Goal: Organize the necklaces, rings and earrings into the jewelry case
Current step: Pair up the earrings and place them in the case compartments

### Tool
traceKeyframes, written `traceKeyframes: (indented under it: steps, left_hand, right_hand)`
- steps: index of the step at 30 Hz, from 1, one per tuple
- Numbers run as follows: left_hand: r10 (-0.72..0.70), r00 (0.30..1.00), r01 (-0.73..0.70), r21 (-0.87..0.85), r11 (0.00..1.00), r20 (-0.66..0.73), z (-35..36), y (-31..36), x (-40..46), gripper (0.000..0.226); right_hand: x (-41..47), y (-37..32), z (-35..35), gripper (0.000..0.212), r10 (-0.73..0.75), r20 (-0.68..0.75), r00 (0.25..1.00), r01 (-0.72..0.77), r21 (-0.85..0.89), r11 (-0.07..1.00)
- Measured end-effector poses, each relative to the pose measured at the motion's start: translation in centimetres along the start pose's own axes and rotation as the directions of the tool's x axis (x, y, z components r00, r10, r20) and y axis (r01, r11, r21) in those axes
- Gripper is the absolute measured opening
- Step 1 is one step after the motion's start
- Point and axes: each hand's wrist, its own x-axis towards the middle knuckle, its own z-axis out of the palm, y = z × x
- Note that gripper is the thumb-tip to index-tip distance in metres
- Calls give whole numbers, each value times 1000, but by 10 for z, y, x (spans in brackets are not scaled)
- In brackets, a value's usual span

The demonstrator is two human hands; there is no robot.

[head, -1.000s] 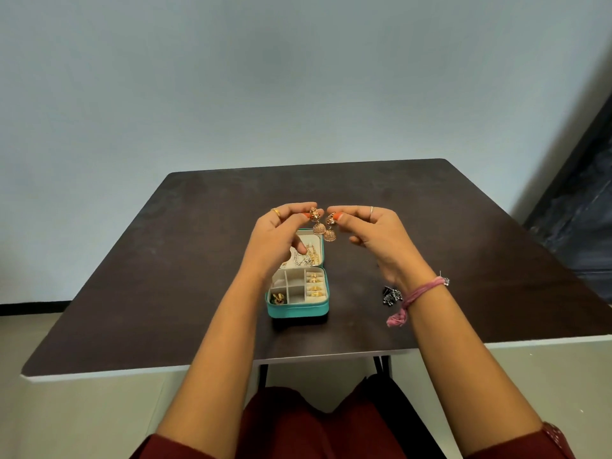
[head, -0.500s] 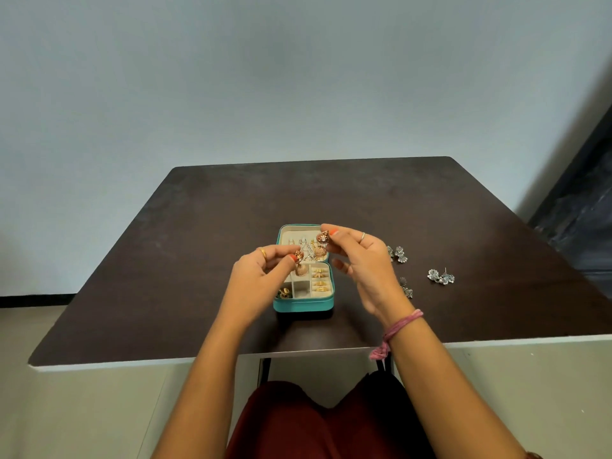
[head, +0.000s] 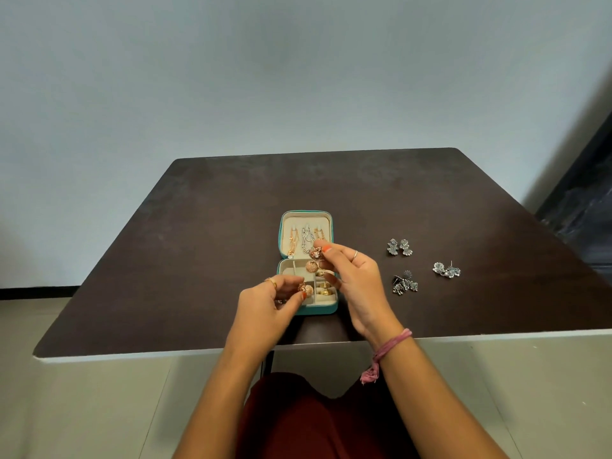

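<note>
A small teal jewelry case [head: 282,241] lies open on the dark table [head: 205,246], necklaces hanging in its lid and gold rings in the right slots of its tray. My left hand [head: 265,308] pinches a gold dome earring [head: 306,289] low over the tray. My right hand [head: 356,279] pinches the matching gold dome earring [head: 313,260], which dangles above the tray's far compartment. Three pairs of silver earrings lie on the table to the right: one [head: 400,248] farthest back, one [head: 404,284] close to my right wrist, one [head: 446,270] furthest right.
The table's white front edge [head: 165,356] runs just in front of my lap. A pale wall stands behind the table, and a dark panel [head: 583,193] rises at the far right.
Both hands have come down from above the case toward its tray, each still holding a gold earring. The left hand has dropped lowest, near the tray's middle.
</note>
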Motion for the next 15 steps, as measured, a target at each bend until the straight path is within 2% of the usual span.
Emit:
traceKeyframes:
  steps: [8, 12, 15]
  left_hand:
    - [14, 998, -28, 213, 977, 66, 7, 1, 5, 26]
    - [-36, 998, 24, 193, 981, 56, 11, 1, 7, 21]
    - [-59, 998, 52, 176, 983, 33, 11, 1, 8, 14]
  right_hand:
    - [0, 3, -3, 18, -3, -7, 1000, 3, 11, 1000]
    - [3, 6, -4, 17, -4, -3, 1000, 4, 5, 1000]
    - [4, 9, -8, 17, -47, 8, 999, 48, -76, 996]
